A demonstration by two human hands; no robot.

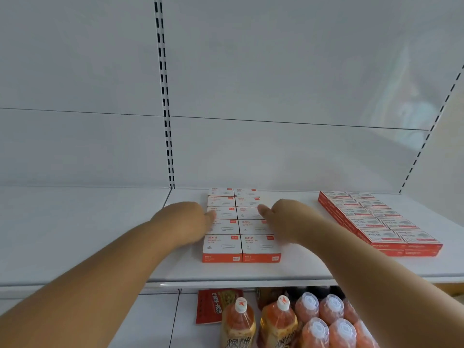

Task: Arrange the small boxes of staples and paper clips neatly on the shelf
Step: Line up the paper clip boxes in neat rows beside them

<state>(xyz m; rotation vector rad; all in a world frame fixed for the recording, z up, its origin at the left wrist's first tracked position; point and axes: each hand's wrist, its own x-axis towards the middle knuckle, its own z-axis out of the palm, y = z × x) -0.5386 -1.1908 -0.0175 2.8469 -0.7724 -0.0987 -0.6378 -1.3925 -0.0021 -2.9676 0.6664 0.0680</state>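
Observation:
Several white-and-orange paper clip boxes (241,244) lie flat in two straight columns on the white shelf (100,234). My left hand (185,219) rests against the left side of the block, fingers touching the third box back. My right hand (283,217) presses on the right side of the block, thumb over the right column. Neither hand grips a box. To the right, several red staple boxes (379,219) sit in two columns, stacked two high.
A slotted upright (165,109) divides the white back panel. On the lower shelf stand orange drink bottles (278,322), pink-capped bottles (331,320) and a red packet (213,307). Bare shelf surface lies left of the clip boxes.

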